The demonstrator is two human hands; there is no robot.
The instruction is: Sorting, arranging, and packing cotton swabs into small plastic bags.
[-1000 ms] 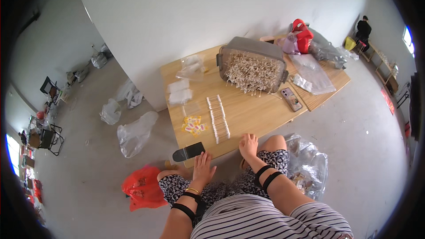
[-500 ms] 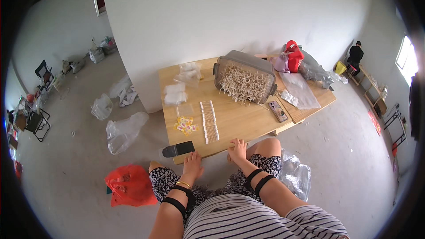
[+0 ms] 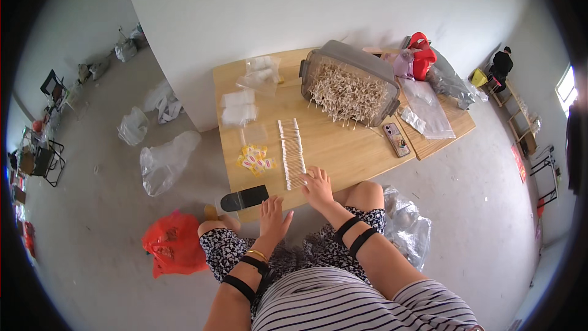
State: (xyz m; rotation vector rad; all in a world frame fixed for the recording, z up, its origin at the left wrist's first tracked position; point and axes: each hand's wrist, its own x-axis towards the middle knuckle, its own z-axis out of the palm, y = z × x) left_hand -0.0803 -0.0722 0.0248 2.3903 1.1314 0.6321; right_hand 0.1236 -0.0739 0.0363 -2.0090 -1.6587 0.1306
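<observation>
Near the front edge of the wooden table (image 3: 349, 159), my right hand (image 3: 318, 189) has its fingers apart and holds nothing I can see. Its fingertips lie by the near right end of a long row of cotton swabs (image 3: 291, 154); whether they touch it I cannot tell. My left hand (image 3: 274, 217) is at the table edge with fingers spread, just right of a black pad with one rounded end (image 3: 244, 198). Several yellow and white paper slips (image 3: 255, 159) lie left of the row. Behind it, a grey translucent tub (image 3: 361, 61) lies tipped on its side, with loose cotton swabs (image 3: 346, 93) heaped in its mouth.
Clear packets of white contents (image 3: 237, 107) lie at the table's left. A phone (image 3: 396, 140) and plastic bags (image 3: 429, 104) lie on the right, near a red bag (image 3: 422, 61). An orange-red bag (image 3: 174, 242) stands on the floor. A person (image 3: 501, 67) sits far right.
My right hand has moved forward from the table edge to the near end of the swab row. My left hand has shifted slightly right, its fingers more spread. The view has tilted and shifted.
</observation>
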